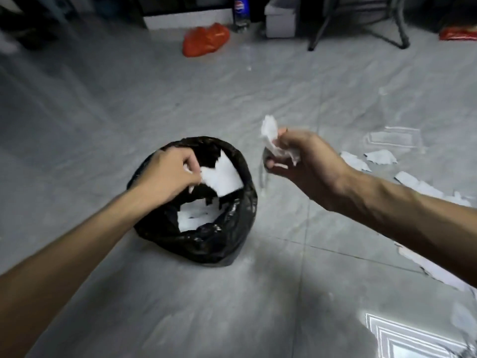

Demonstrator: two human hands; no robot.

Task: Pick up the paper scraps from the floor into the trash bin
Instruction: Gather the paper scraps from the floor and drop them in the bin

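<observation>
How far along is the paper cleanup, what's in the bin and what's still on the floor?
Partly done. White paper already lies inside the black-lined trash bin. In hand: the left hand holds a scrap over the bin's opening, and the right hand grips crumpled scraps beside the bin. Left: several torn pieces remain on the floor at right.

I'm looking down at what reads as a lived-in home room: a grey marbled tile floor [103,112], an orange plastic bag [205,40] at twelve o'clock, a cola bottle [240,11] just beside it, a white box [281,19] and folding chair legs [361,24] at one o'clock.
</observation>
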